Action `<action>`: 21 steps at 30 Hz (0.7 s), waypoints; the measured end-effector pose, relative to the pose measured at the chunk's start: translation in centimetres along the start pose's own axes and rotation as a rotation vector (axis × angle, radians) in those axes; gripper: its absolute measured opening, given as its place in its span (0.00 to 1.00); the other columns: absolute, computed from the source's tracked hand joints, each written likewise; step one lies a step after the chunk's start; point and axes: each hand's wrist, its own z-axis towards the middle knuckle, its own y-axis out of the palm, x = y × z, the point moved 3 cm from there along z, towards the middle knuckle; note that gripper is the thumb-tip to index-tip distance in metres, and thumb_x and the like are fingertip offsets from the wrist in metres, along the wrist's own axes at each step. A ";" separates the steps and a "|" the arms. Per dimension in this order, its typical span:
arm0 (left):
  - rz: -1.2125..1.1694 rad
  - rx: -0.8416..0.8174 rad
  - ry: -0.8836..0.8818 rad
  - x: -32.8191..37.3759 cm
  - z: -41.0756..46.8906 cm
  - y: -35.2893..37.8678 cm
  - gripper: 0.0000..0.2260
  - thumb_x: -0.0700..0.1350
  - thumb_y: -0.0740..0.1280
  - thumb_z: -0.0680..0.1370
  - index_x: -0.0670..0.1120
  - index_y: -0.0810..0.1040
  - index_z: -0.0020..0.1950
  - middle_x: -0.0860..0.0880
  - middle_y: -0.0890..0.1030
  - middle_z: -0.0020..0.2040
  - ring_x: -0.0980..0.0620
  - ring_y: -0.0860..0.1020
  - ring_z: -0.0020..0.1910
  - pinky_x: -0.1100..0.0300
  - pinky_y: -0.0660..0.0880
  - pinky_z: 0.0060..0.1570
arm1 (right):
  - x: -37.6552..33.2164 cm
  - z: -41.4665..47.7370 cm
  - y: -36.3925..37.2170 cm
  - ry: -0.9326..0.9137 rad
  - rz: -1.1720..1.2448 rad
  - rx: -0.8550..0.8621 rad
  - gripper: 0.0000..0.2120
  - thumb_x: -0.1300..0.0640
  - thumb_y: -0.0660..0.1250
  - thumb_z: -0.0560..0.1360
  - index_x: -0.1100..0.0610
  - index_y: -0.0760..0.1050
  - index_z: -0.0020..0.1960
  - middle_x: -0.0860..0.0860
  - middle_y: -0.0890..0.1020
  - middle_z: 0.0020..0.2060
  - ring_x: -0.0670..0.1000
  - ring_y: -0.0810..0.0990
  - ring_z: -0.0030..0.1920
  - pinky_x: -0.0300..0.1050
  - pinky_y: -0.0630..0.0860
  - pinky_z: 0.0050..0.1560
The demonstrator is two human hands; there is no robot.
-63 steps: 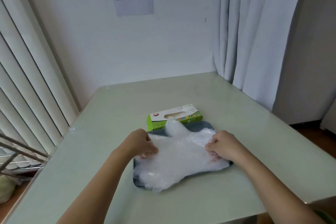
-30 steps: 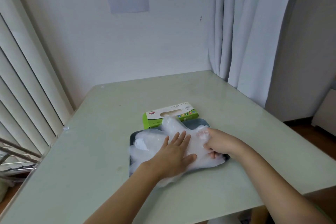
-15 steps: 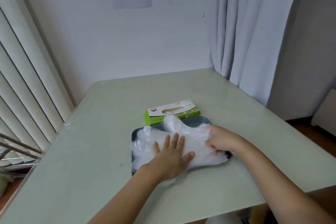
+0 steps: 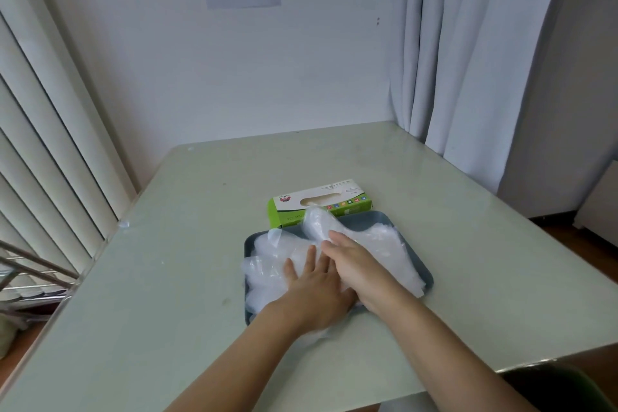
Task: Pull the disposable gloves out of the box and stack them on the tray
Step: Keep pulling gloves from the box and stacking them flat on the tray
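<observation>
A heap of clear disposable gloves [image 4: 384, 247] covers the dark grey tray [image 4: 379, 218] in the middle of the table. My left hand [image 4: 312, 291] lies flat on the heap with straight fingers, pressing it down. My right hand [image 4: 354, 264] rests across the heap, over my left fingers, its fingertips near a puffed glove at the tray's back. Whether its fingers pinch plastic is hidden. The green and white glove box [image 4: 317, 206] stands just behind the tray, its top slot facing up.
The pale green table [image 4: 174, 278] fills the view, its front edge near me. Vertical blinds and a metal rack [image 4: 30, 281] stand at the left. A white curtain [image 4: 468, 53] hangs at the back right. A dark chair back [image 4: 555, 385] shows bottom right.
My left hand went from gripping the heap's left edge to pressing flat on its middle. My right hand has slid left from the heap's right edge to lie across my left fingers.
</observation>
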 end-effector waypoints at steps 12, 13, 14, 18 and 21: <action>0.019 0.000 -0.085 -4.1 -2.5 -0.8 0.37 0.68 0.48 0.78 0.51 0.36 0.78 0.49 0.35 0.78 0.50 0.35 0.77 0.46 0.36 0.74 | 4.1 1.4 -4.3 -0.068 -1.016 0.037 0.35 0.34 0.49 0.78 0.46 0.41 0.78 0.51 0.39 0.77 0.54 0.37 0.77 0.50 0.38 0.75; 0.050 -0.014 -0.093 -4.5 -2.7 -0.9 0.38 0.69 0.48 0.77 0.51 0.36 0.78 0.48 0.35 0.78 0.49 0.35 0.77 0.46 0.35 0.74 | 4.2 1.4 -4.8 -0.052 -1.008 0.035 0.37 0.31 0.50 0.76 0.46 0.40 0.78 0.51 0.38 0.77 0.53 0.36 0.77 0.50 0.38 0.75; 0.089 -0.030 -0.104 -4.7 -2.9 -1.1 0.39 0.70 0.48 0.76 0.51 0.36 0.78 0.47 0.35 0.78 0.48 0.35 0.77 0.44 0.35 0.74 | 4.3 1.4 -5.2 -0.041 -0.997 0.033 0.39 0.30 0.50 0.75 0.46 0.39 0.78 0.50 0.37 0.77 0.52 0.35 0.77 0.48 0.39 0.75; 0.218 -0.106 -0.205 -6.0 -3.5 -2.2 0.44 0.73 0.49 0.74 0.49 0.35 0.78 0.42 0.36 0.78 0.43 0.38 0.77 0.37 0.32 0.70 | 3.8 1.3 -5.8 -0.046 -1.057 0.015 0.41 0.30 0.52 0.75 0.48 0.40 0.78 0.51 0.37 0.77 0.51 0.37 0.77 0.46 0.41 0.75; 0.266 -0.148 -0.215 -6.8 -4.1 -3.0 0.43 0.69 0.53 0.76 0.47 0.35 0.78 0.42 0.39 0.79 0.45 0.40 0.78 0.36 0.34 0.70 | 2.8 1.6 -6.6 -0.050 -1.087 0.016 0.41 0.31 0.57 0.74 0.52 0.50 0.78 0.53 0.49 0.78 0.52 0.49 0.77 0.46 0.53 0.74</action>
